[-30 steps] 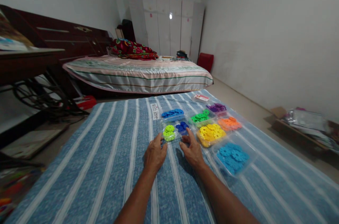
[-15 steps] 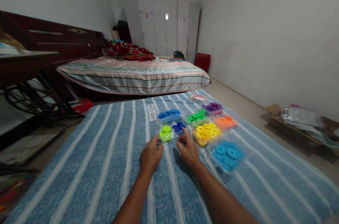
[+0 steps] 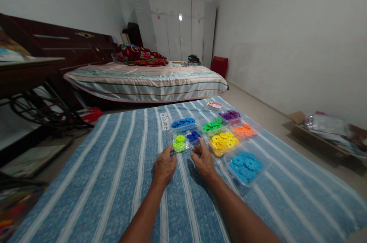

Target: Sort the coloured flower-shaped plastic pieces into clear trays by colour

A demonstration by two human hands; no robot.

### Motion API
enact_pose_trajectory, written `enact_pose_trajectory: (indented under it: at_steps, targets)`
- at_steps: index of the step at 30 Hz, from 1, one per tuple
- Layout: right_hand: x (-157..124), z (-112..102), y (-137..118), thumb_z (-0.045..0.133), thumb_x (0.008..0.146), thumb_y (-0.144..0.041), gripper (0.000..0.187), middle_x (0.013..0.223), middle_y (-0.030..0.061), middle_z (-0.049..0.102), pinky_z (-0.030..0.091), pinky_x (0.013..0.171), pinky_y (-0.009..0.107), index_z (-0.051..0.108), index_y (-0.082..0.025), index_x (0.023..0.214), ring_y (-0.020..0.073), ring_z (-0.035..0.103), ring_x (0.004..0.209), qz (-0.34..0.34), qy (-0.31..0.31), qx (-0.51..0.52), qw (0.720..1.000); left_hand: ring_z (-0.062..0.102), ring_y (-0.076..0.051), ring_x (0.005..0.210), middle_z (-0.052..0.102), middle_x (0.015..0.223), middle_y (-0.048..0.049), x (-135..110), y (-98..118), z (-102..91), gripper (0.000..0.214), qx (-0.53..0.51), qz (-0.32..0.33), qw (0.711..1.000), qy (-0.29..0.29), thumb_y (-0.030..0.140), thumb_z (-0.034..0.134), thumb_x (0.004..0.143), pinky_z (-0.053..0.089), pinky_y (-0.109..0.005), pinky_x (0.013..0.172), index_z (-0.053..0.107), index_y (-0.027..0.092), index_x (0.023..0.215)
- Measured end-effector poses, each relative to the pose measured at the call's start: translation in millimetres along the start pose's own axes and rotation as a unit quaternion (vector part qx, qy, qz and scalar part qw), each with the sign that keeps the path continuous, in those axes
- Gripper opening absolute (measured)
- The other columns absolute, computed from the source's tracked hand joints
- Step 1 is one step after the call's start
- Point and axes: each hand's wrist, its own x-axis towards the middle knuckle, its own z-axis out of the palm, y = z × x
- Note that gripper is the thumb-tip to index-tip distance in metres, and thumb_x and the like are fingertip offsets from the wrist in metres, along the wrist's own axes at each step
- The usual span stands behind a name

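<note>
Both my hands rest on a blue striped blanket (image 3: 114, 181) at the near edge of a small clear tray (image 3: 185, 141) that holds lime green and dark blue plastic discs. My left hand (image 3: 163, 166) has its thumb and curled fingers at the tray's near left corner. My right hand (image 3: 203, 160) pinches the near right edge, with the forefinger reaching over the dark blue discs. Just right of this hand sits a tray of yellow discs (image 3: 223, 142), and a tray of light blue discs (image 3: 246, 163) lies nearer me.
More clear trays hold blue (image 3: 183, 122), green (image 3: 213, 125), orange (image 3: 243, 131) and purple discs (image 3: 229, 114). A striped mattress (image 3: 146, 80) lies beyond the blanket. There is a dark wooden table (image 3: 28, 70) to the left, and a cardboard box with plastic bags (image 3: 323, 128) to the right by the wall.
Both hands have stayed at the tray's near edge. The view shifted slightly, so everything sits a little lower left than a second ago.
</note>
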Motion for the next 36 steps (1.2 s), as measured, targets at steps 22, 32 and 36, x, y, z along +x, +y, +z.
enact_pose_trajectory:
  at_steps: [22, 32, 36]
  targets:
    - [-2.3, -4.0, 9.2, 0.061, 0.077, -0.036, 0.067, 0.104, 0.0075, 0.070, 0.054, 0.088, 0.042, 0.045, -0.023, 0.142, 0.0215, 0.068, 0.089, 0.008, 0.008, 0.036, 0.999, 0.064, -0.018, 0.108, 0.069, 0.118, -0.0062, -7.4, 6.7, 0.4, 0.041, 0.000, -0.022, 1.000, -0.014, 0.018, 0.055, 0.085, 0.047, -0.031, 0.096, 0.054, 0.022, 0.126]
    - [-2.1, -7.3, 10.8, 0.060, 0.078, -0.036, 0.068, 0.092, 0.0042, 0.068, 0.053, 0.088, 0.040, 0.042, -0.019, 0.142, 0.0198, 0.066, 0.085, 0.004, 0.015, 0.045, 0.999, 0.060, -0.020, 0.113, 0.065, 0.126, -0.0077, -14.8, 10.1, 0.1, 0.048, 0.033, 0.013, 0.999, -0.026, 0.018, 0.054, 0.085, 0.044, -0.032, 0.101, 0.049, 0.020, 0.133]
    - [-2.9, -7.5, 10.3, 0.060, 0.078, -0.038, 0.068, 0.091, 0.0029, 0.068, 0.053, 0.088, 0.041, 0.043, -0.021, 0.141, 0.0192, 0.066, 0.084, -0.006, 0.015, 0.044, 0.999, 0.051, -0.025, 0.126, 0.054, 0.141, -0.0123, -25.7, 15.2, 2.0, 0.048, 0.106, 0.017, 0.994, -0.017, 0.022, 0.050, 0.089, 0.039, -0.041, 0.106, 0.047, 0.019, 0.137]
